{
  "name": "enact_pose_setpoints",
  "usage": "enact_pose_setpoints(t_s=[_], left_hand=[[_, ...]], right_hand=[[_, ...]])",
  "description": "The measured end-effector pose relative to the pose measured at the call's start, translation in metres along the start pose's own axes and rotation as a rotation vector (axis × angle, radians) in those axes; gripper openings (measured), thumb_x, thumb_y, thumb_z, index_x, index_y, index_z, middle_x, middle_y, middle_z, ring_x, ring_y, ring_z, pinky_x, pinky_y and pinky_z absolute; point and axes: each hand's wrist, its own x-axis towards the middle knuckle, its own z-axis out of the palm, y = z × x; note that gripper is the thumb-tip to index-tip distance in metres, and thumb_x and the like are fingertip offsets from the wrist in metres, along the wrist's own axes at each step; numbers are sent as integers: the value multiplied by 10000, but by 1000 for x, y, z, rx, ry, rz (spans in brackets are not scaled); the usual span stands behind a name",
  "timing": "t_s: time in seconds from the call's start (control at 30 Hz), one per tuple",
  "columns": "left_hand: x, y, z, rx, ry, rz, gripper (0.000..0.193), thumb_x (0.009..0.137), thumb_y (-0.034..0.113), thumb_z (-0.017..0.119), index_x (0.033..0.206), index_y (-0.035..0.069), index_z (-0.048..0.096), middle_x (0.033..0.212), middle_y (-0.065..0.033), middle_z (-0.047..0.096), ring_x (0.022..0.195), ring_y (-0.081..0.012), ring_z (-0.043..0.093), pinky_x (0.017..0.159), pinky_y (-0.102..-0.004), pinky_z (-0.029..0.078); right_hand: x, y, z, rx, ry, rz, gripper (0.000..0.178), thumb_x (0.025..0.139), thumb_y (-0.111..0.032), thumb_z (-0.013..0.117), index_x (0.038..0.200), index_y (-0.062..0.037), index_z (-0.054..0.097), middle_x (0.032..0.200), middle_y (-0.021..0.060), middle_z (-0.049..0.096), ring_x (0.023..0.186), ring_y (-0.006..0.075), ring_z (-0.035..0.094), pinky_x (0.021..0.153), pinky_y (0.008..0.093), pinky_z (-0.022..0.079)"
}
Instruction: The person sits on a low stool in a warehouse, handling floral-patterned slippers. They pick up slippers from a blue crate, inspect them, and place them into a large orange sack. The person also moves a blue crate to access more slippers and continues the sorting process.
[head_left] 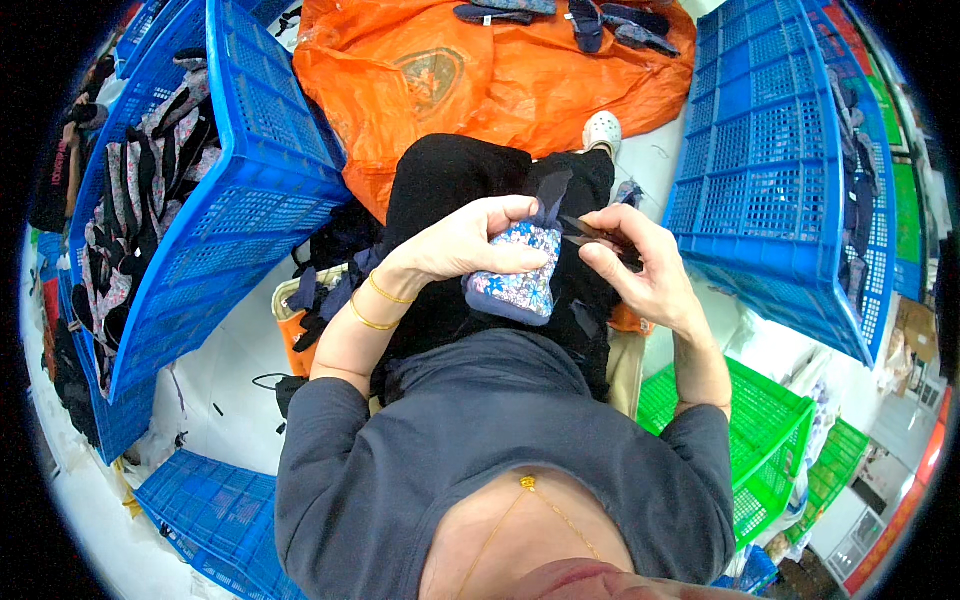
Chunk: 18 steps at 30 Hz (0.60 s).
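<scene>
My left hand (490,240) is closed around a small fabric slipper (520,275), held above my lap. Its outside is blue, white and pink floral cloth with a navy edge. A dark navy strip of cloth (553,192) sticks up from its far end, by my left fingertips. Just to the right, my right hand (640,265) is closed on a thin dark tool that looks like thread snips (580,230). The tool's tip points at the navy strip, and my fingers partly cover it. Whether the tip touches the cloth cannot be made out.
An orange sheet (380,70) spreads ahead, with several dark slippers (620,25) at its far edge. Tall blue crates stand left (230,210) and right (760,150); the left one holds stacked fabric pieces (150,170). A green crate (740,420) is near my right elbow.
</scene>
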Motion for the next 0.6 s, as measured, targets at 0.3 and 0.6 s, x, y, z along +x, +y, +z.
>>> enact_pose_setpoints(t_s=[0.3, 0.6], left_hand=[[2, -1, 9, 60, -66, -15, 454, 811, 55, 716, 1232, 30, 546, 1128, -10, 618, 1021, -74, 556, 917, -259, 451], [4, -4, 18, 75, -115, -27, 512, 820, 81, 720, 1286, 9, 519, 1229, -44, 588, 1097, -102, 544, 976, -277, 426]], right_hand=[[18, -31, -16, -220, -197, -55, 295, 820, -260, 723, 943, -28, 587, 748, 103, 589, 643, 185, 603, 591, 304, 484], [27, -37, -20, -179, -324, -23, 323, 794, -272, 744, 906, -30, 561, 681, 83, 553, 594, 162, 543, 551, 296, 446]])
